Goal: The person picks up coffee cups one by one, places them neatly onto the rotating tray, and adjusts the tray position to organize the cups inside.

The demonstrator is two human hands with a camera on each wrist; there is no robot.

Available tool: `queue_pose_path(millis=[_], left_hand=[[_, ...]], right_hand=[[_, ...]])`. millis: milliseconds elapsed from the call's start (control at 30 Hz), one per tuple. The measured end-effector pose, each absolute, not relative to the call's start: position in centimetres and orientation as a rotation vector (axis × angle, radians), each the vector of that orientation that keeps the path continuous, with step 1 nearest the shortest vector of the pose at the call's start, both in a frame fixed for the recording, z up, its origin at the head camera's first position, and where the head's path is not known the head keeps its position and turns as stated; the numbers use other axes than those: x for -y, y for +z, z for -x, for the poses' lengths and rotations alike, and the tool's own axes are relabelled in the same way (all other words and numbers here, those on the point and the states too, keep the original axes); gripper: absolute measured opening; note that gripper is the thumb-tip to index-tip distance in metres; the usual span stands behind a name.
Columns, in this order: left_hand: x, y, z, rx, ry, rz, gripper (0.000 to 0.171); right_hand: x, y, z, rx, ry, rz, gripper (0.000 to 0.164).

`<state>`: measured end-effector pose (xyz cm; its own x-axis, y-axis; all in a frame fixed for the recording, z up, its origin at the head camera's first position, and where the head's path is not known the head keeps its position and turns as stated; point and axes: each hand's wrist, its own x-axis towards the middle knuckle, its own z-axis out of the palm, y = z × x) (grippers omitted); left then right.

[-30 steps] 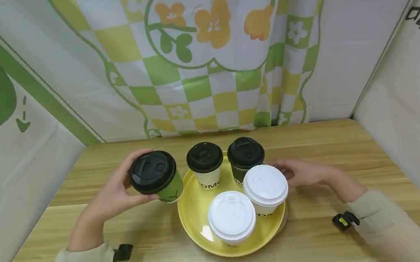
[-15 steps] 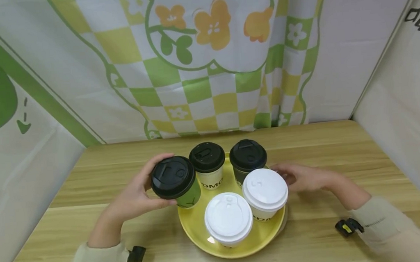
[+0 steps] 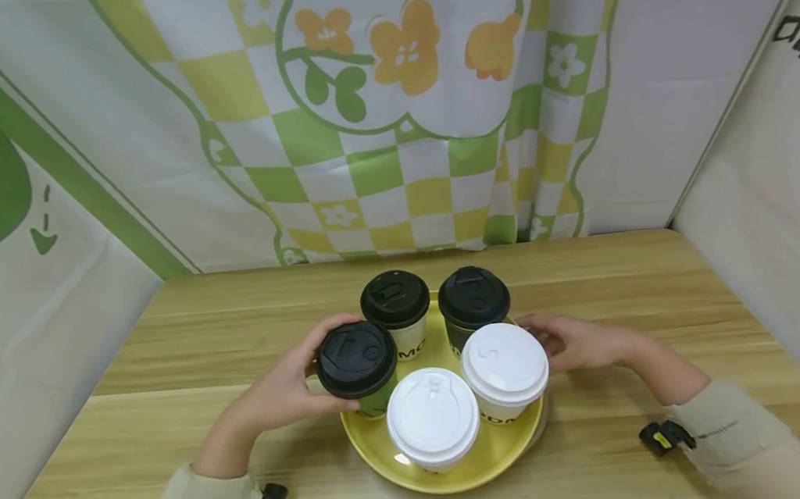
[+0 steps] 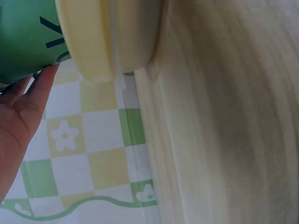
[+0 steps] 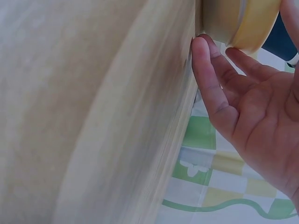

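My left hand [image 3: 291, 387] grips a green paper cup [image 3: 377, 400] with a black lid, fingers and thumb around its side. That cup stands over the left side of a round yellow tray [image 3: 381, 458]; the rim hides its base in the left wrist view. Also on the tray are a cream cup with a black lid [image 3: 394, 300], a dark cup with a black lid [image 3: 473, 297], and two white-lidded cups, one at the front [image 3: 433, 418] and one at the right [image 3: 505, 362]. My right hand [image 3: 584, 342] lies at the tray's right edge, fingertips touching it, fingers loosely bent.
The tray sits on a raised base [image 5: 219, 21] on a wooden table [image 3: 600, 461]. A checkered cloth [image 3: 401, 171] hangs behind the table, with white panels at both sides. Each sleeve cuff carries a small black device [image 3: 665, 438].
My left hand has moved right and toward me, bringing the green cup from beyond the tray's left edge to over the tray, beside the front white-lidded cup. The right hand barely moved.
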<state>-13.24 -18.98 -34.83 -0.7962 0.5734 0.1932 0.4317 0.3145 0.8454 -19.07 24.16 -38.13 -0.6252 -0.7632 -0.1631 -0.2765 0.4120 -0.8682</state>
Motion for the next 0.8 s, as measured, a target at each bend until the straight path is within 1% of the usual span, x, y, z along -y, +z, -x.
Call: queue_pose_path(millis=[433,633,800], left_hand=[[18.2,-35.6,13.1,-2.46,1.441,-0.952,0.098],[18.1,-35.4,13.1,-2.474,1.417,-0.967,0.102],[18.6,-35.0,13.0,-2.518,1.324,-0.962,0.109]], right_hand=[[-24.3,-38.2,18.8,-2.114,-1.157,0.877,0.074],[-24.4,-38.0,18.8,-2.134,-1.133,0.883,0.074],[-25.2,-37.5,19.0,-2.235,-1.092,0.9,0.069]])
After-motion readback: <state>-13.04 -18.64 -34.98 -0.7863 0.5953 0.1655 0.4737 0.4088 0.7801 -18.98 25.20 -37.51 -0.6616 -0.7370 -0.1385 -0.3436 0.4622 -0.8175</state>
